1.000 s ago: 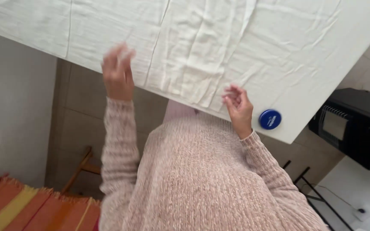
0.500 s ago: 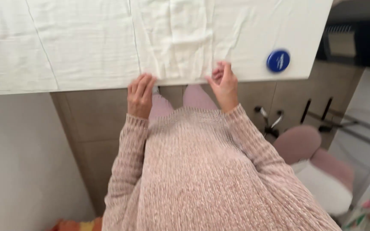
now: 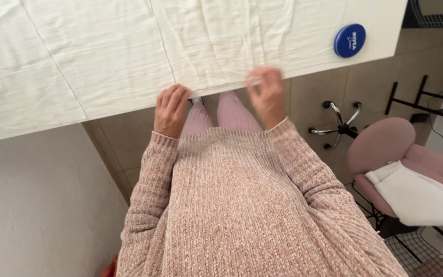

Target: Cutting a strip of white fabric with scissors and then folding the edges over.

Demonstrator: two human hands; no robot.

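2 hands pinch the white cloth's near edge.

Bright, even daylight fills the head view, soft and flat with no hard shadows. The white cloth runs close to washed out, its creases faint. A dim band sits under the table edge. The right hand smears with motion blur, fingers ghosted; the left hand reads sharp. The sweater knit is crisp. Straight lines tilt toward the corners.
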